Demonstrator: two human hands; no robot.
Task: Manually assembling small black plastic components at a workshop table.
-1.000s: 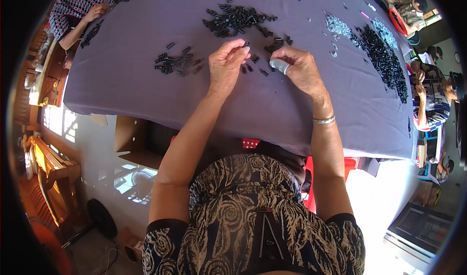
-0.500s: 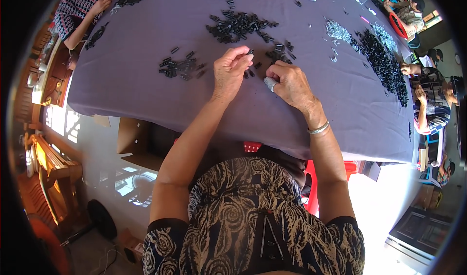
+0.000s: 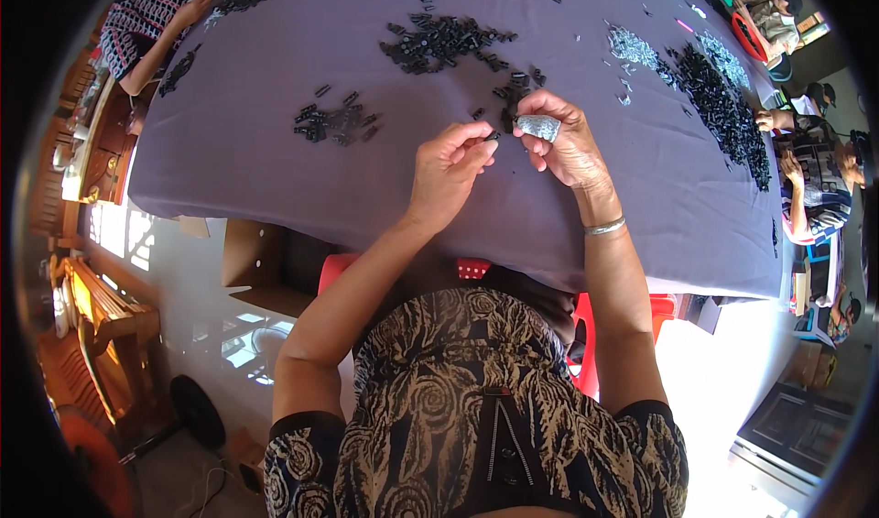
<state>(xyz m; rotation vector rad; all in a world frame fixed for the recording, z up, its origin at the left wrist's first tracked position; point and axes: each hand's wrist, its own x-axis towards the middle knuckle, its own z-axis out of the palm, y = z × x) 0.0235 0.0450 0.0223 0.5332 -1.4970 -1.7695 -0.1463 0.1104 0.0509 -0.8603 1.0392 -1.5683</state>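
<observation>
My left hand point(image 3: 449, 174) is closed in a pinch, with a small black piece point(image 3: 493, 137) between its thumb and fingertips. Just to the right, my right hand point(image 3: 572, 152) is raised over the cloth, its thumb and index finger brought together. A silver-grey wrap point(image 3: 538, 128) covers its thumb. Whatever the right fingertips hold is too small to make out. Beyond the right hand, a few loose black pieces point(image 3: 518, 83) lie on the cloth. A small group of similar black pieces point(image 3: 334, 119) sits to the left of my hands.
A purple-grey cloth point(image 3: 385, 197) covers the table. Farther off is a bigger heap of black pieces point(image 3: 439, 43). On the right lie clear pieces point(image 3: 632, 46) and a long black heap point(image 3: 719, 110). Other people sit around; one person's arm point(image 3: 165, 46) is at far left.
My left hand has come nearer to me and slightly right, still pinching the small black piece. My right hand has lifted and turned, showing more of the thumb wrap.
</observation>
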